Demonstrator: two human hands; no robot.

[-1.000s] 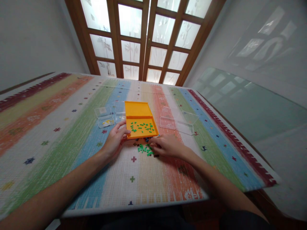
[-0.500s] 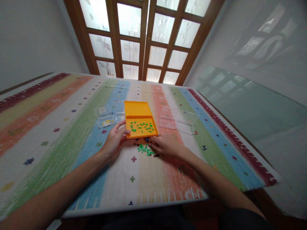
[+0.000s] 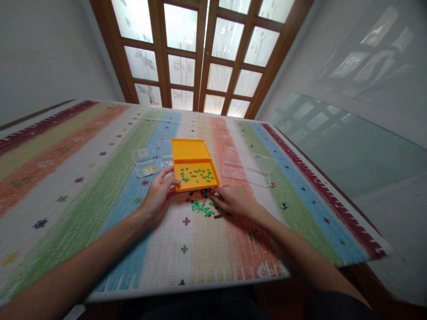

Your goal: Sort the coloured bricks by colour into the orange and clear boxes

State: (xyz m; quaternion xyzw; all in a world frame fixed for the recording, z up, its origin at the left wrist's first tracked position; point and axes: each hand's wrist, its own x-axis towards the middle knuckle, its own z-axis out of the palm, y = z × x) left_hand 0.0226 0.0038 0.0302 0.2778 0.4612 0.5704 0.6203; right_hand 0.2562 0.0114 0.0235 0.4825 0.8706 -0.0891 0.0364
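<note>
An orange case [image 3: 191,150] lies with its lid folded back, and several small green pieces [image 3: 194,176] are scattered in its near half. My left hand [image 3: 160,191] grips the case's left near corner, thumb over the rim. Beside the right near corner is my right hand [image 3: 230,199], its fingers closed together at the edge of the loose pieces; anything between the fingertips is too small to make out. A pile of green pieces [image 3: 201,206] sits on the cloth in front of the case. Dark blue pieces [image 3: 205,192] lie against its near edge.
Left of the case stands an open clear box [image 3: 147,170] with yellow pieces, and another clear box is partly behind the case. Further clear boxes [image 3: 233,170] stand to the right. The striped cloth [image 3: 173,266] covers the table.
The orange case has shifted slightly away and to the left with my left hand. My right hand has moved a little right, uncovering more dark blue and green pieces.
</note>
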